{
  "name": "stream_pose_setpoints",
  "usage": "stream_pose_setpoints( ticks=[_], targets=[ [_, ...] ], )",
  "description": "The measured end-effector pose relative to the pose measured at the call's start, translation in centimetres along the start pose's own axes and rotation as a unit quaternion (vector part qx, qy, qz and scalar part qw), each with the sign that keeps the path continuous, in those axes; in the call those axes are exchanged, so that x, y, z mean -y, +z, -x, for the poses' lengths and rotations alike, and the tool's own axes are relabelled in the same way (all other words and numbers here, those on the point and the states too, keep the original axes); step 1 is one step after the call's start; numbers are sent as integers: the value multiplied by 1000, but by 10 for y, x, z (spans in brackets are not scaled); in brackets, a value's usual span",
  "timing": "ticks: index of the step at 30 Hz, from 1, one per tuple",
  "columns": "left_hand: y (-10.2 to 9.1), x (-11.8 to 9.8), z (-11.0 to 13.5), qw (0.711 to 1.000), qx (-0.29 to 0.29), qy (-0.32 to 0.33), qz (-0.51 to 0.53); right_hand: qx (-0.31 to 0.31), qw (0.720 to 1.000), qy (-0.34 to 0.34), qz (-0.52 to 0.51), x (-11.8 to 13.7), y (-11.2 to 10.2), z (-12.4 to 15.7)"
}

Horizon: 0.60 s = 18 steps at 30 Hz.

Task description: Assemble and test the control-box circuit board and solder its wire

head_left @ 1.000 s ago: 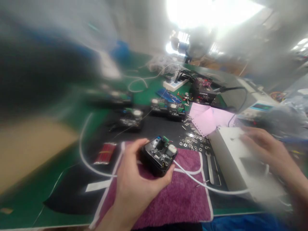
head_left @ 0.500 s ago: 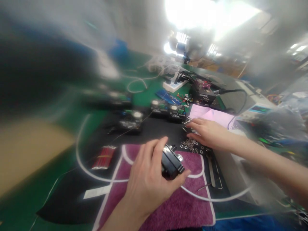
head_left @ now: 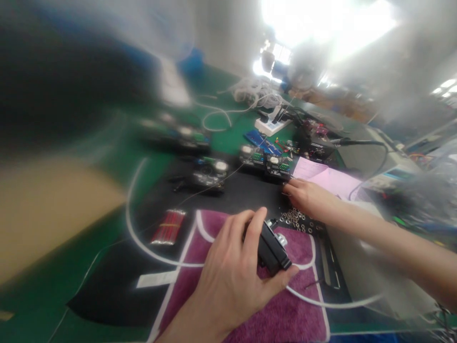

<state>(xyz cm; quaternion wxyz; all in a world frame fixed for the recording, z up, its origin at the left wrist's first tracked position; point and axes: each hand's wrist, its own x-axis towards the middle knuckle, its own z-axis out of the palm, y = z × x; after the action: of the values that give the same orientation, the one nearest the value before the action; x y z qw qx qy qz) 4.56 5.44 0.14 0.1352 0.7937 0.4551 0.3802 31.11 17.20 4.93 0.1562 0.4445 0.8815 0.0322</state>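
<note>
My left hand [head_left: 233, 267] is wrapped round a small black electronic module [head_left: 273, 247], held tilted on edge above a purple towel [head_left: 285, 314]. My right hand [head_left: 309, 197] reaches forward over a scatter of small metal washers and screws [head_left: 298, 219] on the black mat; its fingers are drawn together at the far edge of that pile, and I cannot make out whether they hold anything. A pink paper sheet [head_left: 330, 176] lies just beyond the right hand.
Several more black modules [head_left: 210, 174] sit in a row on the black mat [head_left: 107, 286]. A bundle of red pieces [head_left: 167, 226] lies left of the towel. A white cable [head_left: 143, 238] loops across the mat. A white power strip [head_left: 273, 125] and tangled wires lie further back.
My left hand has turned the module from face-up onto its edge. My right hand came off the white box on the right and reached forward to the washers and screws.
</note>
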Motion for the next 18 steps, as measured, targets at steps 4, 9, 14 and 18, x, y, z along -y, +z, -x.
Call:
stream_pose_setpoints(
  ticks=[4, 9, 14, 18],
  targets=[
    [-2, 0, 2, 1000, 3, -1, 4, 4, 1000, -5, -7, -3, 0, -2],
    [-4, -2, 4, 999, -21, -24, -7, 5, 1000, -22, -2, -7, -2, 1],
    [-4, -2, 5, 998, -51, -15, -28, 12, 999, -50, 4, -15, -3, 7],
    [-3, 2, 6, 998, -61, 3, -23, 12, 999, -39, 9, -15, 1, 6]
  ],
)
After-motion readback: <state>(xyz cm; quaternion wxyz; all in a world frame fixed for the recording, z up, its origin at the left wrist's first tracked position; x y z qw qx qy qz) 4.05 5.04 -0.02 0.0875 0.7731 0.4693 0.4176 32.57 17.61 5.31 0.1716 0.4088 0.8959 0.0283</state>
